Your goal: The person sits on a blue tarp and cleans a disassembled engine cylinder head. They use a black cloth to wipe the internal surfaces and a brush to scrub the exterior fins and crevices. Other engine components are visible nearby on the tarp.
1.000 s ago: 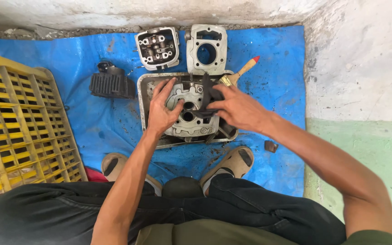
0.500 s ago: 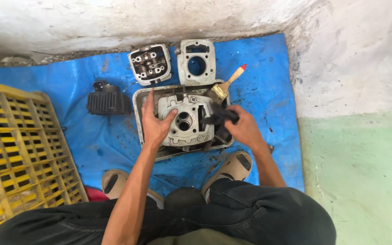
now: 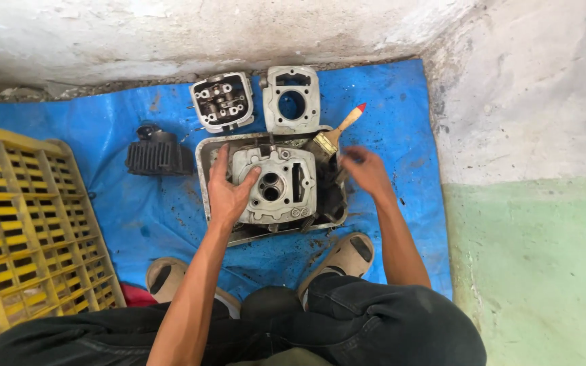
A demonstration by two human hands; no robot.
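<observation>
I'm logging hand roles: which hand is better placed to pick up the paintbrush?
Probably the right hand: it is right beside the paintbrush, while the left hand is pressed on the cylinder head.

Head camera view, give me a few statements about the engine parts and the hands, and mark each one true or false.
1. The left hand rests on the grey cylinder head in the metal tray. True.
2. The paintbrush has a blue handle tip. False: the tip is red.
3. The yellow crate lies on the person's left. True.
4. The black finned cylinder sits inside the tray. False: it lies on the blue tarp, left of the tray.
5. The right hand is near the paintbrush. True.
</observation>
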